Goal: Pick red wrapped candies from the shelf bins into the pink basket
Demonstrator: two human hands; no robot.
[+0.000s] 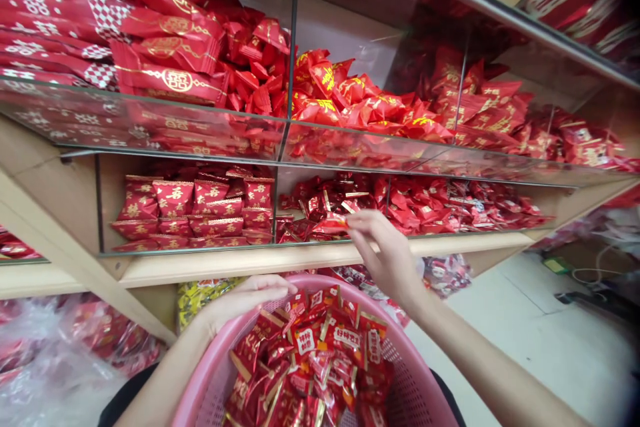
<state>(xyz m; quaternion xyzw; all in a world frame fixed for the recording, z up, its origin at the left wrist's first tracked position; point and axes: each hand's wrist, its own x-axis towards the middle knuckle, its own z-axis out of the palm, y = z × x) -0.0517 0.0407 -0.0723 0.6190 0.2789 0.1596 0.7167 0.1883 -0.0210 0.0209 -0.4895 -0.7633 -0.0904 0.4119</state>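
A pink plastic basket stands low in front of me, heaped with red and gold candy packets. Along its far left rim lies my left hand, fingers stretched out, touching the edge. My right hand reaches past the basket to the lower shelf. Its thumb and fingers pinch the end of a red candy packet, just over the front edge of a glass-fronted compartment. Dark red wrapped candies lie behind that packet.
Glass dividers split the lower shelf, with stacked red packets on the left. An upper shelf holds more red packets behind a glass strip. Below are yellow packets and clear plastic bags. Tiled floor shows at right.
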